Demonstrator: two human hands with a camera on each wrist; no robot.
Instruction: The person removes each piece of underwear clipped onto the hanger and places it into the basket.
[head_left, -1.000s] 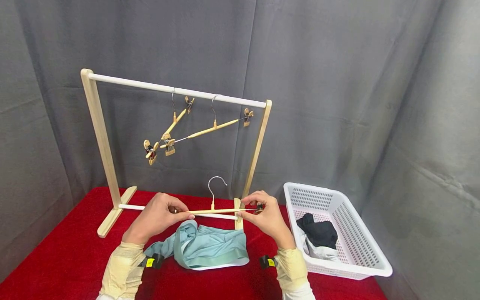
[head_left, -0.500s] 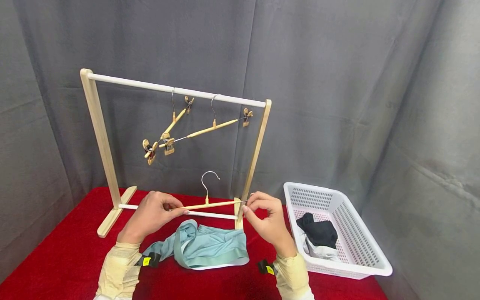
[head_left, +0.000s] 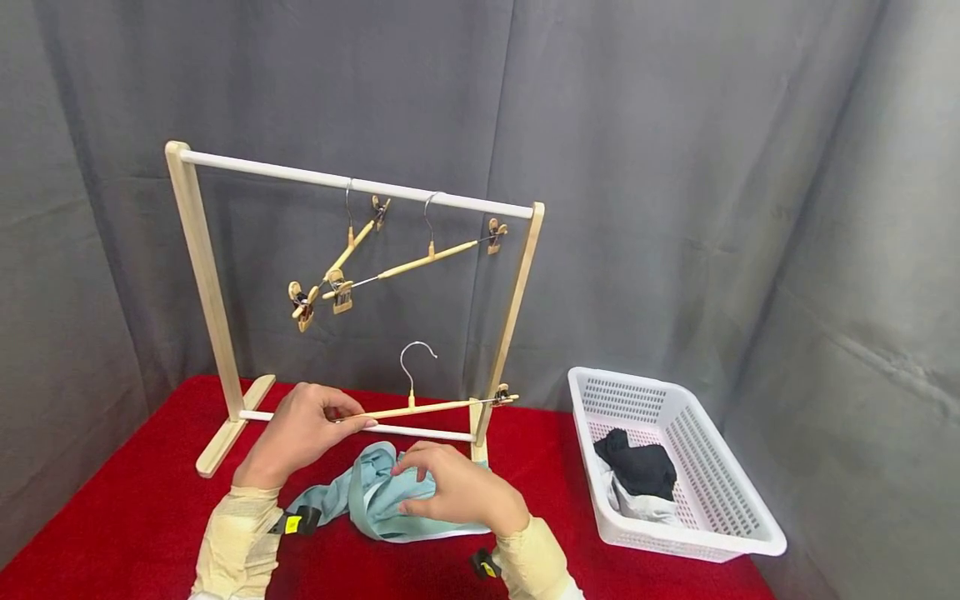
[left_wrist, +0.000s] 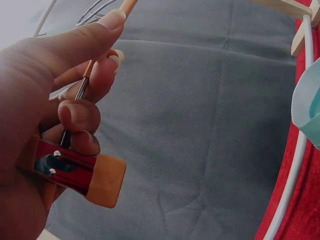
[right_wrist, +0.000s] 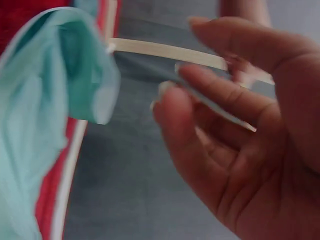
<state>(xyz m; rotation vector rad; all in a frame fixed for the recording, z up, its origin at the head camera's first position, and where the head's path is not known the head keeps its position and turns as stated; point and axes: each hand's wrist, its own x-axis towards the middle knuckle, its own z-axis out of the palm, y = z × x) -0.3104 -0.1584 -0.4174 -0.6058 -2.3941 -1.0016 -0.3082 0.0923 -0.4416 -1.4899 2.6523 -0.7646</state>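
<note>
In the head view my left hand [head_left: 303, 429] grips the left part of a wooden clip hanger [head_left: 423, 409], whose metal hook points up. At the hanger's right end a clip [head_left: 504, 396] hangs free. The left wrist view shows my fingers curled round the bar, with the other clip [left_wrist: 75, 172] by the palm. My right hand [head_left: 461, 487] holds nothing and is over a light teal garment [head_left: 382, 508] lying on the red cloth, its fingers loosely bent and apart. In the right wrist view the garment [right_wrist: 40, 110] appears beside that hand.
A wooden rack with a white rail [head_left: 300, 175] stands behind, carrying two clip hangers [head_left: 427, 260]. To the right is a white basket [head_left: 690, 546] holding a black garment [head_left: 641, 468] and a white one [head_left: 648, 507]. Red cloth [head_left: 135, 467] covers the table; grey curtains surround it.
My right hand has let go of the hanger's right end and moved down and left over the teal garment. The left hand still holds the hanger, which has shifted slightly left and up.
</note>
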